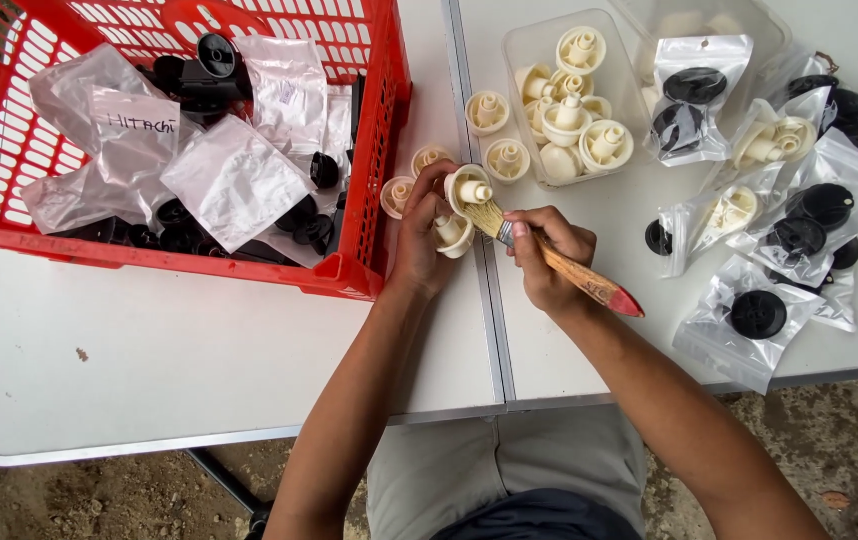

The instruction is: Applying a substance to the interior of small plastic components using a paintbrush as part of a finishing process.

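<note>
1. Bench (199, 350): white, two panels meeting at a seam that runs from the near edge to the far edge, just right of the middle. The person sits at the near edge.
2. Red crate (369, 150): slatted plastic, on the left panel at the far left corner, its right wall close to the seam. It holds clear bags (234, 180) (several look flat) and loose black knobs (217, 55).
3. Clear tub (524, 110): on the right panel near the far edge, filled with cream knobs (589, 140).
4. Bagged parts (749, 315): clear bags spread over the right side of the right panel, some with black discs, some with cream knobs.
5. Loose cream knobs (489, 110): a few lie on the bench between crate and tub, beside the seam.
6. Left hand (419, 245): over the seam, grip closed around a cream knob (469, 190), held up with its hub facing the camera. A second cream knob (452, 233) sits lower in the same hand (whether clasped or only resting on the fingers, cannot tell).
7. Right hand (544, 255): just right of the seam, grip clamped on a paintbrush (579, 280) with a wooden handle and red end.
8. Bristles (487, 217): touching the lower rim of the held knob.
</note>
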